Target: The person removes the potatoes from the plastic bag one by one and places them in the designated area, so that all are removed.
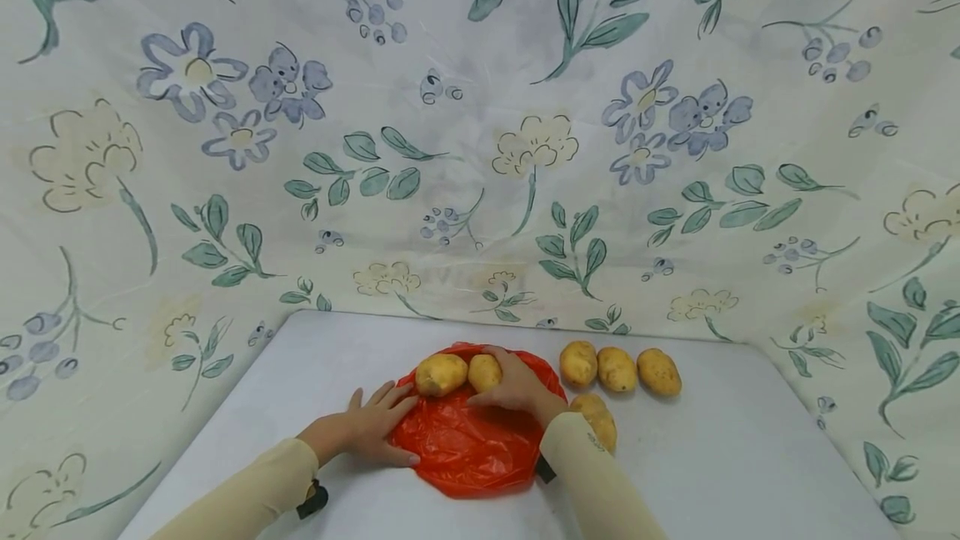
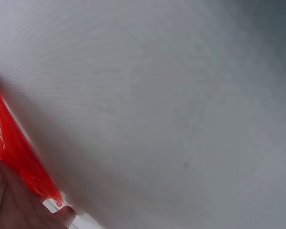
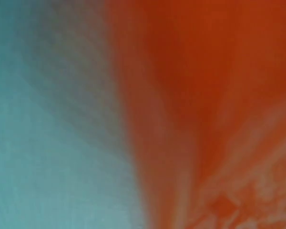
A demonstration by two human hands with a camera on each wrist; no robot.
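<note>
A red plastic bag [image 1: 472, 448] lies spread on the white table, crinkled and shiny. Over its far part, my right hand [image 1: 521, 386] grips a potato [image 1: 485, 372], thumb on the near side and fingers around the far side. Just left of that one, a second potato [image 1: 441, 375] rests on the bag. My left hand [image 1: 375, 423] lies with fingers spread along the bag's left edge, touching the plastic. In the left wrist view, part of the hand [image 2: 24, 205] shows beside the red plastic. The right wrist view is filled by blurred red plastic [image 3: 219, 95].
Three potatoes stand in a row right of the bag, the outermost potato [image 1: 659, 372] farthest right. Another potato [image 1: 596, 422] lies nearer, partly behind my right forearm. A floral cloth [image 1: 465, 190] hangs behind and beside the white table [image 1: 750, 457].
</note>
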